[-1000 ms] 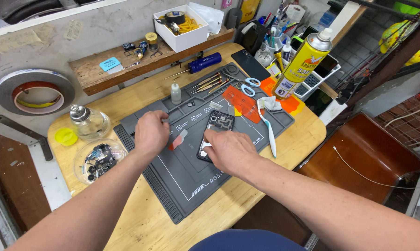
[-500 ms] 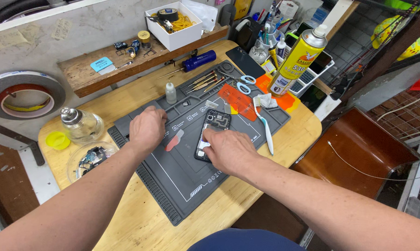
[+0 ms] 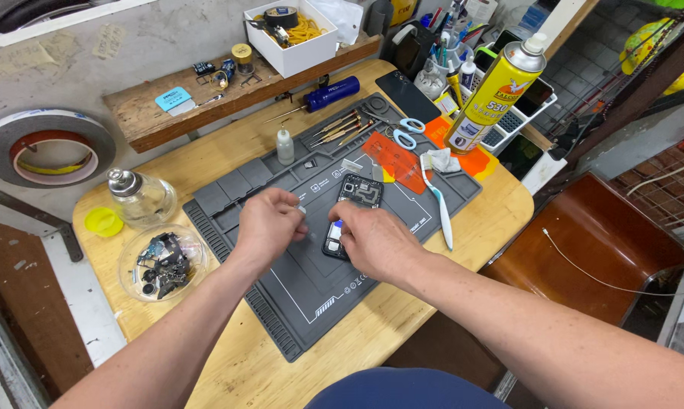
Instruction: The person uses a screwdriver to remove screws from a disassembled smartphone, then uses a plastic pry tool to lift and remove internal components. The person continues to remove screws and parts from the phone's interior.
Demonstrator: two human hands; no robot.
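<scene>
An opened black phone [image 3: 355, 203] lies back-up on the grey work mat [image 3: 296, 303]. My right hand [image 3: 376, 241] rests on the phone's lower end, fingers pressing its exposed inside. Just left of the phone, my left hand [image 3: 268, 226] is curled with thumb and fingers pinched together; a small pale tip shows at the fingertips, but what it is cannot be made out. The red tool that lay by this hand is hidden.
A white toothbrush [image 3: 437, 204], orange sheet [image 3: 393, 160], scissors [image 3: 408, 131] and yellow spray can [image 3: 493, 92] sit right of the phone. Small dropper bottle [image 3: 284, 145], screwdrivers [image 3: 340, 127], glass bottle [image 3: 139, 197], parts dish [image 3: 160, 261] and tape roll [image 3: 46, 148] are left and behind.
My left hand moved right, toward the phone, and closed its fingers into a pinch. My right hand stayed on the phone's lower end.
</scene>
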